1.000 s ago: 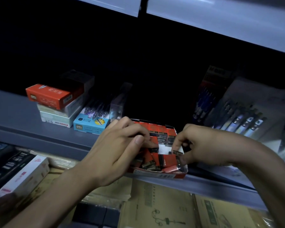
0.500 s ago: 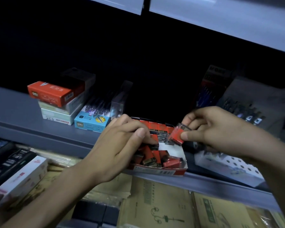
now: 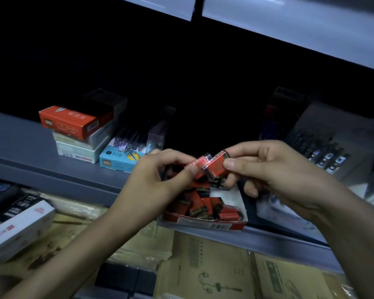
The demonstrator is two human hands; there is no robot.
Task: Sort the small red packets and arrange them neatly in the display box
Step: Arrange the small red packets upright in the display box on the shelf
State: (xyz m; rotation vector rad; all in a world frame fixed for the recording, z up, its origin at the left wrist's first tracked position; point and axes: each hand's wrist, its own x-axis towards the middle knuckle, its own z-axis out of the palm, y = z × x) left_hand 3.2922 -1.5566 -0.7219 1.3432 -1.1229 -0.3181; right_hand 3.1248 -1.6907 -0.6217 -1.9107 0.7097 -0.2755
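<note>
Left hand (image 3: 160, 186) fingers pinch 1 packet (image 3: 200, 166), right hand (image 3: 274, 171) pinches a 2nd packet (image 3: 216, 169), the 2 touching just above the box (image 3: 203, 224) on the shelf (image 3: 20, 134). I'd face both the same way before slotting them in, the pile (image 3: 205, 207) inside is a jumble.

Probably a stationery shop: its shelf (image 3: 20, 145) held boxed pens (image 3: 120, 161) beyond the left hand (image 3: 158, 190), stacked cartons (image 3: 78, 134) beside them.

Left hand (image 3: 158, 182) has raised a red packet (image 3: 198, 164) up beside the right hand (image 3: 274, 169).
</note>
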